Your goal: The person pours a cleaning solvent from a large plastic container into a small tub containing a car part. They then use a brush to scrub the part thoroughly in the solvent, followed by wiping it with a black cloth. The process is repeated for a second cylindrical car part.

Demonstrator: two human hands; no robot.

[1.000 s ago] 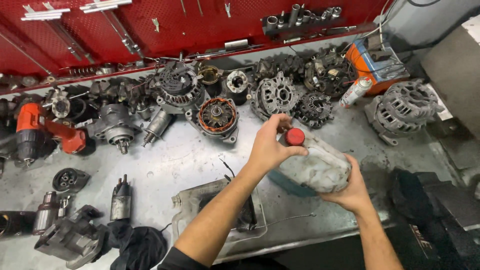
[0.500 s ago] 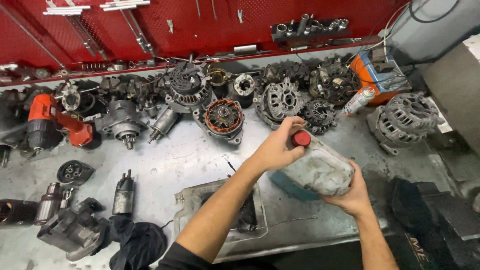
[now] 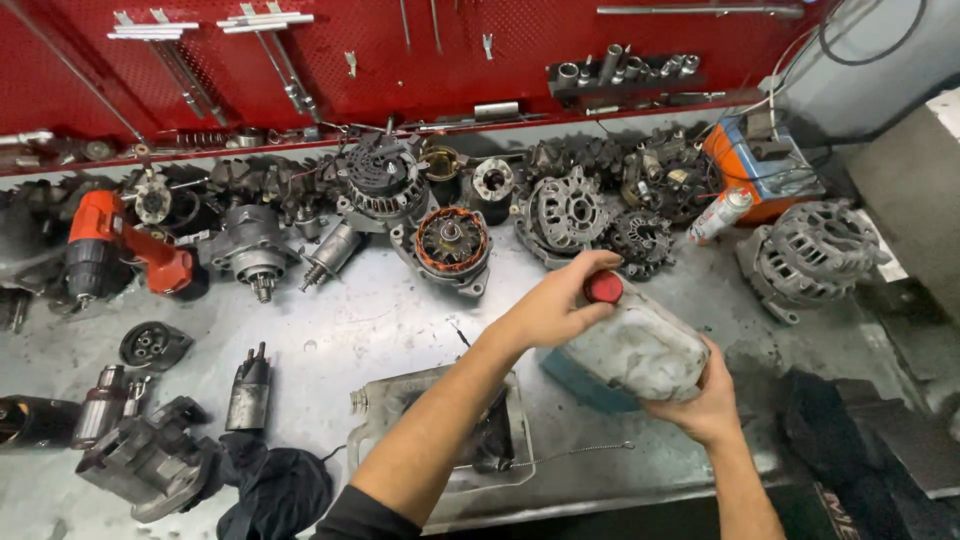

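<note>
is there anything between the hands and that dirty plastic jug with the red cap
Nothing visible: the left hand grips the red cap directly, and the right hand cradles the jug from below, tilted above the metal bench.

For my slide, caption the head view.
Left hand on red cap, right hand holding dirty jug above workbench.

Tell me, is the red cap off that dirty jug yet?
Not yet. Done: the grimy plastic jug is lifted off the bench, held from below by the right hand. In hand: the left hand grips the red cap, which sits on the jug's neck. Left: getting the cap off; nothing is poured into the cut-open container.
</note>
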